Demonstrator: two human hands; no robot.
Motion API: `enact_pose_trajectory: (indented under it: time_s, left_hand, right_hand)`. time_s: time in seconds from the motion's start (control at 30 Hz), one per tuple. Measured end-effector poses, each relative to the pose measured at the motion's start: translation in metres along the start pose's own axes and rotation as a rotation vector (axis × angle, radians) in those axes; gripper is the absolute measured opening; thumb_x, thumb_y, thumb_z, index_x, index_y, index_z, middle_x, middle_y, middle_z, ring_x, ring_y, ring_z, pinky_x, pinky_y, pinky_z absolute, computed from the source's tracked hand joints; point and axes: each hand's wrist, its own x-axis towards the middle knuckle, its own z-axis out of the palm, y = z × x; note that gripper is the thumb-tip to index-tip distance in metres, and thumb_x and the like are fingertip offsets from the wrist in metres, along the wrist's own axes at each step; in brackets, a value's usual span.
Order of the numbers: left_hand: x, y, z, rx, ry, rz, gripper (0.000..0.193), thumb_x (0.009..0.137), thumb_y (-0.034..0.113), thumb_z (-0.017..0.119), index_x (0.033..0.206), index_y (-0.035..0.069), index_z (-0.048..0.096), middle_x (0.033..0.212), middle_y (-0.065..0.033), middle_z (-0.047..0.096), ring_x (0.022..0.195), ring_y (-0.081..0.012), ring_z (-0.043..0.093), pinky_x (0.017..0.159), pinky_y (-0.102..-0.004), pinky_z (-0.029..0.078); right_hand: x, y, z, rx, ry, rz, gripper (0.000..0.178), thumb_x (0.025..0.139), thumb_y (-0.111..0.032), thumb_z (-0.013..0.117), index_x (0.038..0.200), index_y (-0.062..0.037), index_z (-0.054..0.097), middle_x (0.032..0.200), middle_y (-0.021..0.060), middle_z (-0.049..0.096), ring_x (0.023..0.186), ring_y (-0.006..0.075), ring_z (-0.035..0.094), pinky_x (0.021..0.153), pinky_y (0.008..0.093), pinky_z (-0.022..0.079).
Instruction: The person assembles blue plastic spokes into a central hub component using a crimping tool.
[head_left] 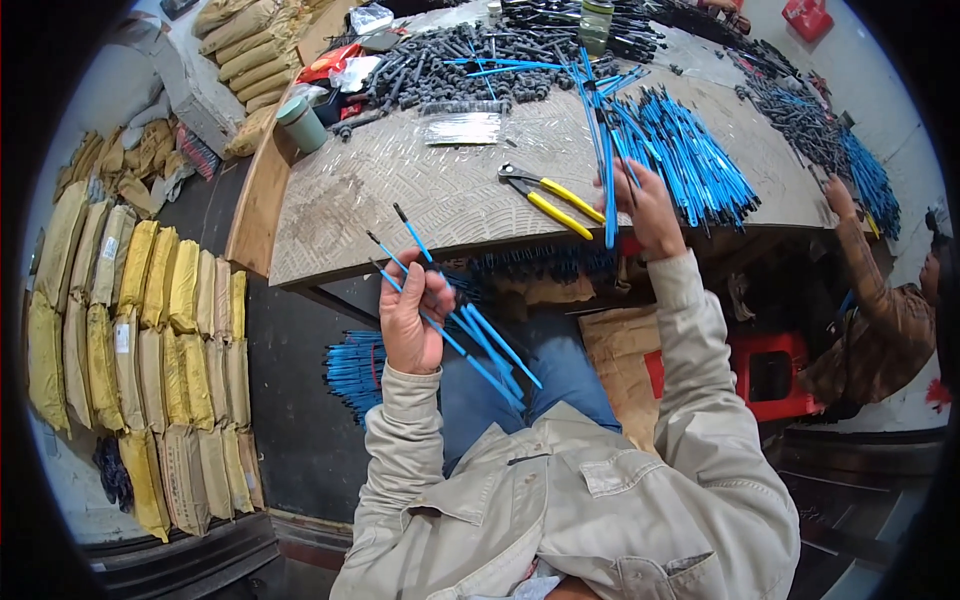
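Observation:
My left hand (412, 318), over my lap just off the table's front edge, is closed round several thin blue rods with black ends (485, 345). They fan out on both sides of the fist. My right hand (652, 212) is at the front edge of the table, its fingers closed on a long blue rod (607, 190) that stands out toward the back. Right behind it lies a dense pile of similar blue rods (690, 160). Left of that hand, yellow-handled cutting pliers (555, 200) rest on the table with their jaws apart.
A heap of black plastic parts (440, 70) covers the back of the table (350, 210). A clear packet (465, 128) and a green cup (302, 124) are at its left. More blue rods (352, 368) are stacked below. A co-worker's hand (840, 198) reaches in at right.

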Motion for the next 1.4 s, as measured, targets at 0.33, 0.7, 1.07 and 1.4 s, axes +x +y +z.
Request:
enact_pose_trajectory:
  time_s: [0.33,0.7,1.07,1.4]
  left_hand:
    - [0.012,-0.002,0.069,-0.095,-0.077,0.074,0.023,0.092,0.019,0.052,0.108,0.003,0.047,0.1,-0.0136,0.061,0.087,-0.0231,0.062,0.08,-0.035,0.05]
    - [0.009,-0.016,0.068,0.422,0.044,0.389,0.013,0.09,0.009,0.053,0.101,0.001,0.055,0.077,-0.0025,0.057,0.066,-0.0091,0.053,0.062,-0.0209,0.042]
    - [0.016,0.027,0.048,0.25,0.066,0.125,0.015,0.093,0.016,0.049,0.106,0.008,0.05,0.065,-0.0091,0.056,0.045,-0.0139,0.048,0.042,-0.0269,0.041]
    - [0.015,0.032,0.005,0.013,-0.253,-0.046,0.018,0.094,0.018,0.047,0.095,0.001,0.048,0.077,-0.0285,0.062,0.08,-0.0446,0.063,0.074,-0.0572,0.05]
  right_hand:
    - [-0.111,0.008,0.046,0.114,-0.522,0.036,0.01,0.093,-0.007,0.048,0.096,0.0009,0.054,0.071,-0.0003,0.053,0.066,0.0084,0.058,0.057,0.0206,0.047]
    - [-0.112,0.005,0.039,-0.089,-0.705,-0.066,0.014,0.09,-0.009,0.054,0.099,0.0004,0.058,0.083,0.0052,0.059,0.076,0.0101,0.058,0.067,0.0241,0.047]
    - [0.177,-0.039,-0.083,-0.77,-0.114,-0.155,0.021,0.085,-0.018,0.058,0.097,-0.0012,0.064,0.081,0.0032,0.064,0.071,0.0091,0.06,0.061,0.0237,0.05]
    - [0.335,0.031,-0.105,-1.628,0.151,0.017,0.032,0.075,-0.029,0.06,0.096,-0.0049,0.066,0.098,0.0166,0.065,0.092,0.0308,0.062,0.078,0.041,0.049]
